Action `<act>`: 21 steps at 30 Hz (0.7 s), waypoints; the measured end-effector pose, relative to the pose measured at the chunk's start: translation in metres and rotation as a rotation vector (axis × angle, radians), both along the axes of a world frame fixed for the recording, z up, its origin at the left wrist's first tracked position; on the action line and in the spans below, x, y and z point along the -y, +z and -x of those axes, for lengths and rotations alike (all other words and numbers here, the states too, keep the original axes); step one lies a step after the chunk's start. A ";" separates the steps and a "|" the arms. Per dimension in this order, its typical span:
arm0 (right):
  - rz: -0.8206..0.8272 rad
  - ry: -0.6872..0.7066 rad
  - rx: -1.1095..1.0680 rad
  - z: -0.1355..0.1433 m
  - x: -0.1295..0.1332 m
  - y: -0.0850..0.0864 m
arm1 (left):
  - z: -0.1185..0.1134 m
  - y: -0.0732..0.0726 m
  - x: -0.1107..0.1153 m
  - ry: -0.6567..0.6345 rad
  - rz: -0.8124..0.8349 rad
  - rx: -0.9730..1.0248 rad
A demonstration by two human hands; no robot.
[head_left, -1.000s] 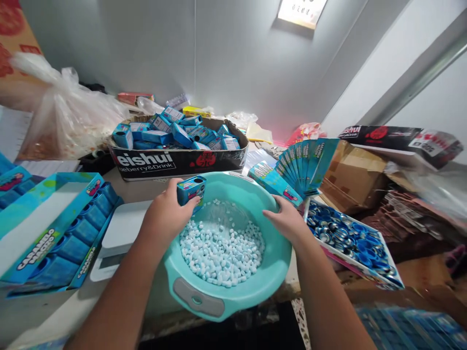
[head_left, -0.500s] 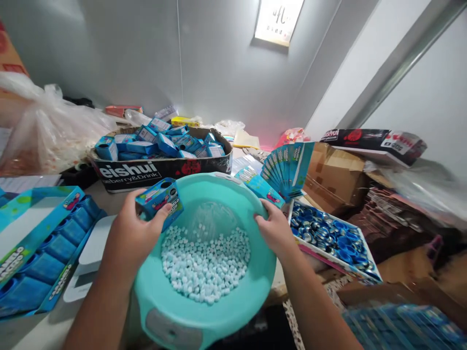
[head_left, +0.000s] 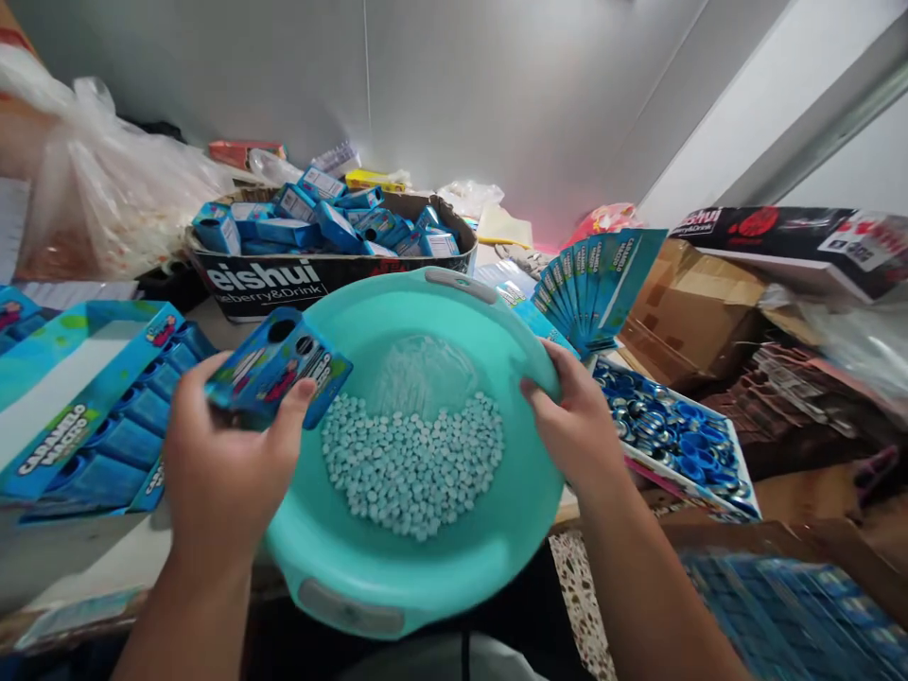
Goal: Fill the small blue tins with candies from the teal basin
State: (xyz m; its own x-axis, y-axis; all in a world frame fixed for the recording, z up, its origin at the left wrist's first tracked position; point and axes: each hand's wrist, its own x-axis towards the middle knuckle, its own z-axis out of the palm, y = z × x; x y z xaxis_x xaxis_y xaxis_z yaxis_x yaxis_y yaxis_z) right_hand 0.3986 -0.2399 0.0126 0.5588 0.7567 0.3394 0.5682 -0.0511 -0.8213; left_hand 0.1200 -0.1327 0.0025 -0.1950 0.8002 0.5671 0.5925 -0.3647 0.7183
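A small blue candy box [head_left: 284,364] with a round hole in its top is gripped in my left hand [head_left: 234,454], over the left rim of a turquoise plastic basin [head_left: 426,577]. My right hand [head_left: 578,416] clasps the basin's right rim, thumb on the inside and fingers hidden behind it. Many small pale-blue round candies [head_left: 415,463] lie gathered in the near part of the basin. Its far inside bottom is bare and dusty. The basin tilts toward me.
Behind the basin stands a black carton [head_left: 270,284] heaped with blue boxes. A blue display tray [head_left: 92,426] of boxes is at left. To the right are a fan of blue printed cards [head_left: 596,284], a tray of blue-and-silver caps [head_left: 673,440] and brown cartons [head_left: 695,303].
The basin has come up slightly and the candies have settled toward its near side. My left hand has moved left with the box. The view has tipped downward.
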 end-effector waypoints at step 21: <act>-0.166 -0.008 -0.374 0.000 0.040 -0.028 | -0.008 0.007 0.007 0.011 0.382 -0.186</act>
State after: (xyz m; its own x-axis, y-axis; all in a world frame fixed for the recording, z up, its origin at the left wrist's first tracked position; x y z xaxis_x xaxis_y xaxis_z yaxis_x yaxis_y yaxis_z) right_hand 0.3990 -0.2804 -0.0151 0.6725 0.7039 0.2284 0.2287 0.0959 -0.9688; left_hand 0.1281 -0.1399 0.0096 -0.1269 0.9581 0.2568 0.7268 -0.0863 0.6814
